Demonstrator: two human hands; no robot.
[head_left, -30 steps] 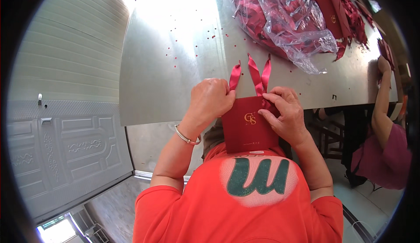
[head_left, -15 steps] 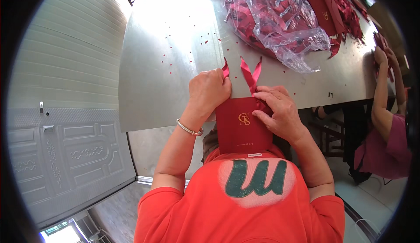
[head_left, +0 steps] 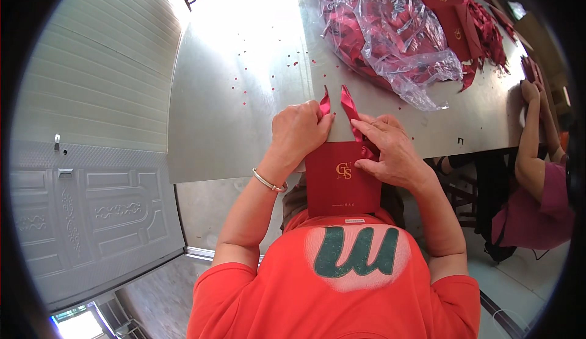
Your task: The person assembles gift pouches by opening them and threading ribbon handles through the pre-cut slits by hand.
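A dark red flat paper bag with a gold emblem stands between my body and the table's near edge. Pink-red ribbon rises from its top in loose strands. My left hand is closed in a pinch above the bag's left top corner, with a ribbon end sticking out past its fingers. On the other side, my right hand pinches ribbon at the bag's upper right, its thumb against the front of the bag. A ribbon loop shows between that thumb and forefinger.
Clear plastic full of red ribbon lies on the metal table, beside more red bags. Small red dots are scattered over the table. At the right, another person's arms hold red items. A grey door is at left.
My right fingers have come over the ribbon's right strand, so one upright end shows there instead of two. My left hand still grips its ribbon end. The whole view has shifted slightly.
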